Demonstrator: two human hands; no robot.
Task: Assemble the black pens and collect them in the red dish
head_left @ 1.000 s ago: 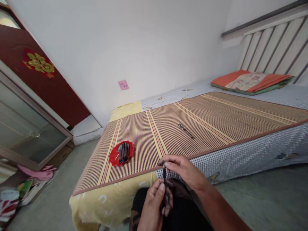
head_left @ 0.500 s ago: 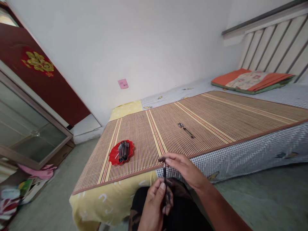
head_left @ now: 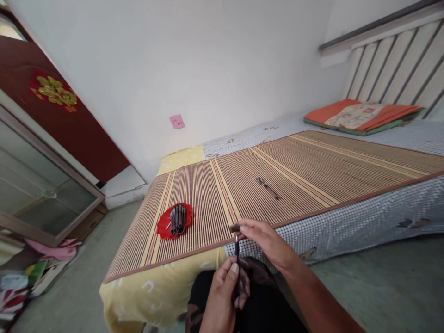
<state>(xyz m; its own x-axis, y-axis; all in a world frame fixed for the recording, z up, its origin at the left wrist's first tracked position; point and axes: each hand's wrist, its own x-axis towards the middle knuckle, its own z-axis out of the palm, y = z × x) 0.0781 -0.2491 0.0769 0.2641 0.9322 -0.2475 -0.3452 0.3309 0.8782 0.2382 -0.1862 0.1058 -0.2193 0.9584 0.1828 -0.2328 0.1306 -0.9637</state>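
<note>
My left hand [head_left: 224, 293] is closed round the lower part of a thin black pen [head_left: 237, 252], which stands upright over my lap. My right hand [head_left: 265, 243] pinches the pen's silver top end between its fingertips. Both hands hover just in front of the bed's near edge. On the striped bamboo mat [head_left: 298, 171] sits a red dish [head_left: 174, 223] filled with several more dark pens, to the left of my hands. Another dark pen [head_left: 268, 188] lies alone farther out on the mat.
The bed has a yellow sheet [head_left: 156, 289] at its near corner and a checked sheet [head_left: 364, 222] along the side. A folded orange blanket [head_left: 360, 117] lies by the slatted headboard. A glass-doored cabinet [head_left: 38, 185] and piled clothes [head_left: 34, 266] stand at the left on the grey floor.
Hardly anything has moved: both hands stay on the pen, my right fingertips shifting very slightly at its top end. The view has drifted a little.
</note>
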